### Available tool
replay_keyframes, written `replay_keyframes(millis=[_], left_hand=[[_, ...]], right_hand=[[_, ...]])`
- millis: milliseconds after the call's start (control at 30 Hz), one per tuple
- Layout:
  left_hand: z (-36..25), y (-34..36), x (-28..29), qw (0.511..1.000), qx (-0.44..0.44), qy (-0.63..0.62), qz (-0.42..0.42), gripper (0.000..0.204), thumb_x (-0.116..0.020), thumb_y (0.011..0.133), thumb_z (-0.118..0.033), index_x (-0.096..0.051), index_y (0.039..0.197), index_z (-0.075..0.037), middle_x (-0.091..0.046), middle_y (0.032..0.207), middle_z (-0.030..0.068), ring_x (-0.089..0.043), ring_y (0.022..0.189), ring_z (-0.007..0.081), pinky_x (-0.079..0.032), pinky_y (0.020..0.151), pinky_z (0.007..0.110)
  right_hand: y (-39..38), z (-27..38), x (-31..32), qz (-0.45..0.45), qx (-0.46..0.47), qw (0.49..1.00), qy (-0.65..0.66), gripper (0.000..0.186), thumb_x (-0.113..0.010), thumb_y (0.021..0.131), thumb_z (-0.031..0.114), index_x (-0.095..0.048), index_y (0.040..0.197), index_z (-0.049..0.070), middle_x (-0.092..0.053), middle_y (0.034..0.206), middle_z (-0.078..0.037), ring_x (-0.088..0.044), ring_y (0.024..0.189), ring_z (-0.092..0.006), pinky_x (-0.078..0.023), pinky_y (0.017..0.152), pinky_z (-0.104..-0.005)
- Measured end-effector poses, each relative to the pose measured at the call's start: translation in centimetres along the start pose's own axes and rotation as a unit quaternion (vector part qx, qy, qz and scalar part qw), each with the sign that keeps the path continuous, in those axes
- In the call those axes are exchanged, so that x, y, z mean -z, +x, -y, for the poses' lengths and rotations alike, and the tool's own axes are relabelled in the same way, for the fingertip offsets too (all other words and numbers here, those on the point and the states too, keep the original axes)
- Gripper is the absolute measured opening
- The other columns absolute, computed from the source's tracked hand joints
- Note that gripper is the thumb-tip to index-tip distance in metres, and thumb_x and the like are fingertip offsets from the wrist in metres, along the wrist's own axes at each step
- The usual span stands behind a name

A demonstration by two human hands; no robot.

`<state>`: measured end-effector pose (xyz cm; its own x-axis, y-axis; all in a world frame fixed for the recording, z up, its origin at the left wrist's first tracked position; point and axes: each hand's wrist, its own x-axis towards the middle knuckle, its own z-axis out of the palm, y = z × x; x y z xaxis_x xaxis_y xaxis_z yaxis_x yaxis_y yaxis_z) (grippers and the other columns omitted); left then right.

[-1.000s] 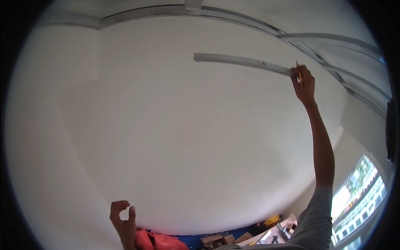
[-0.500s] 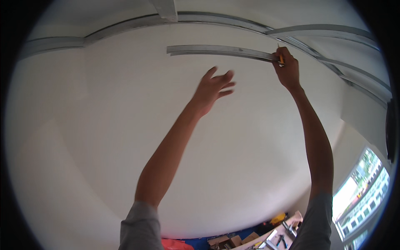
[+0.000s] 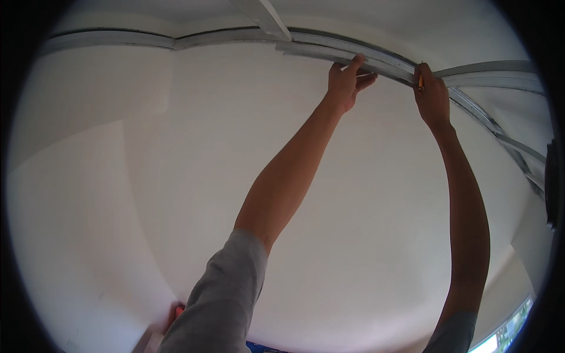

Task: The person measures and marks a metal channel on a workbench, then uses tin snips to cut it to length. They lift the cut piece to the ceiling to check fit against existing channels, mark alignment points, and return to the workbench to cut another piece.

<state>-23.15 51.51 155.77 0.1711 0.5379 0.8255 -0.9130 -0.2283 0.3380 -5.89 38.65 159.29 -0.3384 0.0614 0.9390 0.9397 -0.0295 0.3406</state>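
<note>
A long metal channel strip (image 3: 313, 54) lies along the underside of the metal track (image 3: 209, 37) at the top of the white wall. My left hand (image 3: 347, 85) grips the strip near its middle, thumb on the near face and fingers curled under it. My right hand (image 3: 432, 95) is closed on the strip's right part, holding an orange pencil (image 3: 421, 83) as well. Both arms are raised; the strip's far right end is hidden by my right hand.
A short crosspiece (image 3: 262, 16) meets the track from the ceiling. More metal ceiling channels (image 3: 488, 69) run off at the right. A white wall (image 3: 235, 135) faces me, with a bright window (image 3: 506, 332) low right and red (image 3: 178, 310) and blue items (image 3: 265, 347) at the bottom.
My left hand has risen from low in view and taken hold of the strip. The strip, carried in my right hand, has moved up against the ceiling track.
</note>
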Motion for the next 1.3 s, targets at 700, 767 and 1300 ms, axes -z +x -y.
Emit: replay_keyframes(millis=[700, 767, 1300], left_hand=[[5.1, 3.1, 1.4, 0.995, -0.032, 0.094, 0.007, 0.053, -0.068, 0.101, -0.026, -0.046, 0.127, 0.015, -0.061, 0.118, 0.0222, -0.068, 0.106, 0.0313, -0.062, 0.1, 0.036], [5.2, 3.2, 1.4, 0.995, -0.029, 0.088, -0.03, 0.053, -0.068, 0.101, -0.024, -0.045, 0.127, 0.016, -0.059, 0.117, 0.0225, -0.067, 0.106, 0.0306, -0.062, 0.102, 0.037], [4.9, 2.3, 1.0, 0.996, -0.068, 0.05, 0.002, 0.055, -0.071, 0.099, -0.023, -0.046, 0.127, 0.017, -0.06, 0.12, 0.0246, -0.068, 0.104, 0.0332, -0.063, 0.102, 0.04]], right_hand=[[-18.2, -4.5, 10.5, -0.212, 0.036, 0.976, 0.028, 0.031, -0.068, 0.083, -0.012, -0.057, 0.105, 0.007, -0.075, 0.119, -0.005, -0.069, 0.094, -0.0169, -0.052, 0.089, -0.0332], [-18.9, -4.4, 10.6, -0.198, 0.022, 0.978, 0.063, 0.033, -0.065, 0.081, -0.014, -0.057, 0.105, 0.007, -0.075, 0.118, -0.006, -0.068, 0.091, -0.0147, -0.053, 0.088, -0.0326], [-19.4, -2.9, 10.5, -0.167, 0.021, 0.984, 0.063, 0.025, -0.069, 0.088, -0.006, -0.065, 0.108, 0.008, -0.076, 0.111, -0.004, -0.066, 0.087, -0.0185, -0.052, 0.078, -0.0322]])
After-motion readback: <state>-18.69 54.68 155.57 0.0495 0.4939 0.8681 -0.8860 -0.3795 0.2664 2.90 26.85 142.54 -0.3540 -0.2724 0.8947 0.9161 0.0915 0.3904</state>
